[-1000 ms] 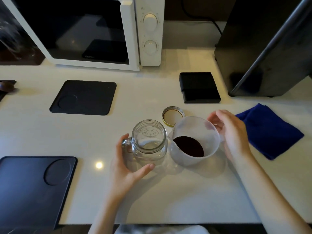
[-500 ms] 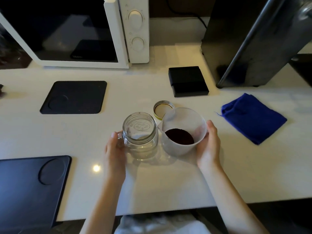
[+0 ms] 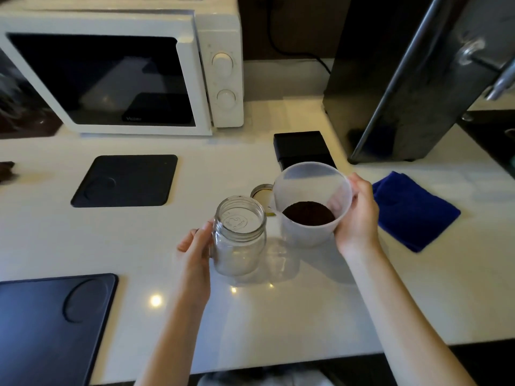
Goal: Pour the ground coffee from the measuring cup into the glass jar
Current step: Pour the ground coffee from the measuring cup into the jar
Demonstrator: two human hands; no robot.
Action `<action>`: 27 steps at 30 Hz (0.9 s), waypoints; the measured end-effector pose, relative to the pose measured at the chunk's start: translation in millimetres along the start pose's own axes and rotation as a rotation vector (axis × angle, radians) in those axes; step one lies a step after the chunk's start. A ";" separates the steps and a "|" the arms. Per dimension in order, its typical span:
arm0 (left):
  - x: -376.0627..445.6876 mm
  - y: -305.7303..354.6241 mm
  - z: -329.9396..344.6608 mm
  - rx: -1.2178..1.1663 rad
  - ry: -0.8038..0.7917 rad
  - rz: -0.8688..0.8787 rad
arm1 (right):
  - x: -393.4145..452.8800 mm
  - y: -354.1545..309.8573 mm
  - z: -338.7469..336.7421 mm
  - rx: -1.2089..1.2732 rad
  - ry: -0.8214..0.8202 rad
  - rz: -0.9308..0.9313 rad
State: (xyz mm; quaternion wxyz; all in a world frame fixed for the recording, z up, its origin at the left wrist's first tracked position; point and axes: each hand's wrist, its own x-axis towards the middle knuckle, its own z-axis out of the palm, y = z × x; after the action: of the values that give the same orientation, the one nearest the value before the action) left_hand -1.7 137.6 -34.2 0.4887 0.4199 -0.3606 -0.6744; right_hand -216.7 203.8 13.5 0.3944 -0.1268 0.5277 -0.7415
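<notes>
A clear glass jar (image 3: 239,235) with a side handle stands upright and empty on the white counter (image 3: 278,316). My left hand (image 3: 196,253) grips its handle side. Just to its right, my right hand (image 3: 358,215) holds a translucent plastic measuring cup (image 3: 310,201) lifted slightly off the counter, roughly level, spout toward the jar. Dark ground coffee (image 3: 308,213) lies in the cup's bottom. The jar's metal lid (image 3: 261,189) lies behind, partly hidden by the cup.
A white microwave (image 3: 122,73) stands at the back left, a tall black appliance (image 3: 412,79) at the back right. A small black box (image 3: 302,147) is behind the cup. A blue cloth (image 3: 415,210) lies right. Two black mats (image 3: 125,179) (image 3: 53,324) sit left.
My right hand has closed around the measuring cup and raised it off the counter. My left hand has settled on the jar's handle side. The camera view has shifted closer.
</notes>
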 end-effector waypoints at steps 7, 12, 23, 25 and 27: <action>-9.7 10.5 26.9 0.068 0.113 0.064 | 5.7 -45.4 18.0 -0.255 -0.083 -0.386; -12.2 14.3 35.7 0.111 0.127 0.062 | 6.0 -67.6 26.6 -0.452 -0.211 -0.586; -14.9 20.3 40.9 0.144 0.165 0.010 | 6.2 -74.0 51.5 -0.726 -0.404 -0.807; -15.1 20.5 41.6 0.181 0.154 0.005 | 7.1 -72.7 55.3 -0.761 -0.400 -0.832; -15.2 21.5 42.4 0.221 0.142 0.004 | 8.1 -72.9 58.0 -0.768 -0.391 -0.844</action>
State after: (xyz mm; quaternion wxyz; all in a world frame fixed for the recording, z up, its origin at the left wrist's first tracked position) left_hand -30.4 149.8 4.8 0.4649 0.5173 -0.3982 -0.5981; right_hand -219.9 168.0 99.9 0.0819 -0.5925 0.5796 -0.5535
